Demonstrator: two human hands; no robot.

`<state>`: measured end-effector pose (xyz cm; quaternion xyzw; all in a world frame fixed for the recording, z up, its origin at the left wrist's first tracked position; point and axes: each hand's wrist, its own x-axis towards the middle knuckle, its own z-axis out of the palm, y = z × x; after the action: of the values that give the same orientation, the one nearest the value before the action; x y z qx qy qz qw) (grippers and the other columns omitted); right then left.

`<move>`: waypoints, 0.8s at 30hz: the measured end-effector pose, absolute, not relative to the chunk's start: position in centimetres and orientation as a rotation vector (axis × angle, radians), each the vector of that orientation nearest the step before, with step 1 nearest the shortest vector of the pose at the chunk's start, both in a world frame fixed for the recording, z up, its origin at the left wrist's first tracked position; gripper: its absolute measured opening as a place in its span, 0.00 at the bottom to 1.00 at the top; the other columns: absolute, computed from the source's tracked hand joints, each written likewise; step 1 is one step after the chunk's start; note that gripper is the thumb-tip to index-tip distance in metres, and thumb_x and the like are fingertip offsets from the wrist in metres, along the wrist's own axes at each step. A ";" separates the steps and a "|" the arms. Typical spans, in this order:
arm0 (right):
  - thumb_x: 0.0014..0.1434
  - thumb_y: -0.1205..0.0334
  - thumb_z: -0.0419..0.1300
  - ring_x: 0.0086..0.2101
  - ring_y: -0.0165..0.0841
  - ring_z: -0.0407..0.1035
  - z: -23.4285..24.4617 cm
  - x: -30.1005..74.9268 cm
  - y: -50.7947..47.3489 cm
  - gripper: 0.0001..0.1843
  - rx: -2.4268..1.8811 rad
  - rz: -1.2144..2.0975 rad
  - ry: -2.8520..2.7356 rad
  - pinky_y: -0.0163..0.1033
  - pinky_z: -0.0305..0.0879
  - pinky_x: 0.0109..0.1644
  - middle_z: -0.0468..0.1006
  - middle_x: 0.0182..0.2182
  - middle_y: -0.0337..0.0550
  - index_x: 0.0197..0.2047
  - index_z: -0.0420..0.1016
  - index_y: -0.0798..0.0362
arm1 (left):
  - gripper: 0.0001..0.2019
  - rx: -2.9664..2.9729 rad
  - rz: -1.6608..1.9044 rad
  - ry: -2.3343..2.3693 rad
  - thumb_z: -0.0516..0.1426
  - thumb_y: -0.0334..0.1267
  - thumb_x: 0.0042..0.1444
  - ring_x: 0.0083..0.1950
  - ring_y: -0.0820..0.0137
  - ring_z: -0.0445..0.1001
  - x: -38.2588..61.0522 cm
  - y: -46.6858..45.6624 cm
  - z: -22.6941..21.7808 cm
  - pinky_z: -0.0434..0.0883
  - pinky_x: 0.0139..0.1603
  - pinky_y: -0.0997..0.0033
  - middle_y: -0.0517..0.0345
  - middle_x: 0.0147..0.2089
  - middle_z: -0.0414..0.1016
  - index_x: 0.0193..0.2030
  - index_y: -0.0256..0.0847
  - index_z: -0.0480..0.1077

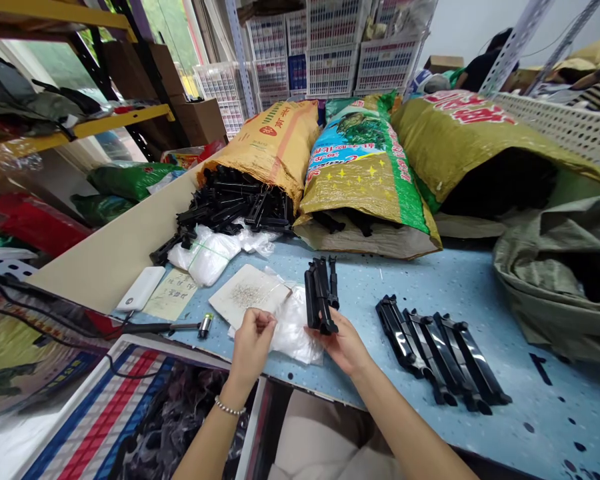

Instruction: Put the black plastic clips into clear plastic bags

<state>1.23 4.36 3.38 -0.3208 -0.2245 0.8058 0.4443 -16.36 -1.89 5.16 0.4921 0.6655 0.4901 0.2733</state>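
My right hand holds a few black plastic parts upright above the blue table; they look like long, narrow clips or handles. Its fingers wrap around their lower ends. To the left, my left hand is pinched closed near the front edge of a white card strewn with tiny pieces. Whatever sits between those fingertips is too small to make out. A heap of clear plastic bags lies between my hands. On the right, several similar black parts rest side by side on the table.
Black parts spill from an orange sack. A gold and green sack and another gold sack stand behind. At left are a white power bank, a handwritten note and a hammer-like tool. A crate stands below.
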 end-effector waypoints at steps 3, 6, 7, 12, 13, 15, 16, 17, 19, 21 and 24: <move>0.45 0.59 0.70 0.30 0.28 0.68 4.0 1.5 4.1 0.16 -0.817 1.938 -0.653 0.34 0.66 0.37 0.78 0.31 0.37 0.40 0.78 0.52 | 0.06 1.629 1.207 1.828 0.49 0.29 0.55 0.39 0.68 0.72 -15.8 -2.0 4.5 0.70 0.43 0.67 0.56 0.36 0.71 0.33 0.41 0.66; 0.47 0.60 0.69 0.29 0.27 0.67 4.7 2.8 3.5 0.13 -0.789 1.955 -0.641 0.33 0.66 0.36 0.77 0.30 0.36 0.38 0.78 0.52 | 0.15 1.991 1.055 1.858 0.46 0.23 0.53 0.47 0.64 0.71 -14.9 -2.0 3.4 0.70 0.48 0.62 0.50 0.42 0.70 0.34 0.40 0.72; 0.47 0.60 0.69 0.29 0.28 0.68 4.8 3.6 2.9 0.11 -0.773 1.997 -0.601 0.34 0.67 0.37 0.77 0.29 0.36 0.36 0.78 0.52 | 0.16 2.055 1.015 1.879 0.46 0.23 0.53 0.48 0.63 0.70 -14.8 -1.9 3.1 0.70 0.49 0.60 0.48 0.44 0.70 0.37 0.39 0.73; 0.49 0.59 0.68 0.30 0.33 0.73 3.3 7.2 -1.5 0.11 -0.755 2.454 -0.355 0.41 0.71 0.36 0.79 0.30 0.44 0.35 0.75 0.55 | 0.17 2.125 0.824 1.956 0.49 0.24 0.52 0.47 0.61 0.73 -15.4 -1.5 2.4 0.73 0.48 0.60 0.45 0.48 0.71 0.44 0.37 0.74; 0.50 0.60 0.68 0.31 0.33 0.73 2.7 7.5 -2.4 0.11 -0.758 2.528 -0.315 0.41 0.71 0.36 0.79 0.30 0.45 0.35 0.75 0.55 | 0.18 2.125 0.803 1.960 0.49 0.22 0.51 0.47 0.61 0.74 -15.6 -1.4 2.4 0.73 0.47 0.60 0.45 0.48 0.72 0.43 0.37 0.75; 0.50 0.61 0.68 0.30 0.31 0.74 1.4 7.8 -3.6 0.10 -0.773 2.560 -0.239 0.40 0.72 0.37 0.79 0.30 0.44 0.35 0.74 0.57 | 0.18 2.117 0.795 1.980 0.48 0.22 0.50 0.48 0.60 0.73 -15.8 -1.5 2.6 0.73 0.49 0.60 0.45 0.46 0.73 0.42 0.36 0.75; 0.51 0.61 0.68 0.30 0.30 0.73 0.9 7.8 -3.9 0.10 -0.782 2.535 -0.205 0.39 0.73 0.38 0.79 0.30 0.44 0.34 0.74 0.57 | 0.17 2.106 0.807 2.000 0.49 0.23 0.51 0.49 0.60 0.73 -15.8 -1.5 2.7 0.73 0.50 0.59 0.45 0.46 0.73 0.43 0.35 0.75; 0.51 0.61 0.67 0.29 0.29 0.73 0.6 7.7 -4.0 0.10 -0.787 2.507 -0.179 0.39 0.73 0.39 0.79 0.30 0.44 0.34 0.73 0.57 | 0.17 2.089 0.821 2.024 0.50 0.25 0.53 0.48 0.60 0.74 -15.8 -1.6 2.8 0.73 0.51 0.58 0.45 0.46 0.73 0.45 0.35 0.74; 0.52 0.61 0.67 0.29 0.28 0.73 0.2 7.7 -3.8 0.11 -0.771 2.509 -0.148 0.38 0.73 0.40 0.79 0.32 0.47 0.35 0.73 0.59 | 0.15 2.060 0.853 2.058 0.51 0.28 0.55 0.47 0.60 0.75 -15.6 -1.7 3.0 0.73 0.50 0.59 0.45 0.46 0.72 0.47 0.35 0.73; 0.52 0.62 0.67 0.29 0.29 0.74 0.1 7.7 -3.5 0.12 -0.739 2.597 -0.109 0.35 0.74 0.37 0.79 0.33 0.48 0.38 0.73 0.60 | 0.16 2.065 0.886 2.048 0.51 0.29 0.56 0.48 0.61 0.75 -15.6 -1.7 3.1 0.74 0.50 0.60 0.46 0.49 0.72 0.49 0.36 0.72; 0.53 0.63 0.67 0.28 0.28 0.75 0.0 7.7 -3.2 0.15 -0.714 2.692 -0.010 0.28 0.72 0.31 0.79 0.32 0.49 0.41 0.73 0.63 | 0.22 2.141 0.901 1.990 0.48 0.25 0.56 0.56 0.61 0.71 -16.0 -1.5 3.3 0.71 0.55 0.59 0.44 0.56 0.68 0.57 0.37 0.66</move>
<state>7.72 -3.20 0.02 -0.2524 -0.0035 0.9513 0.1771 -15.98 -1.51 3.32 0.6994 0.6500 0.2943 0.0413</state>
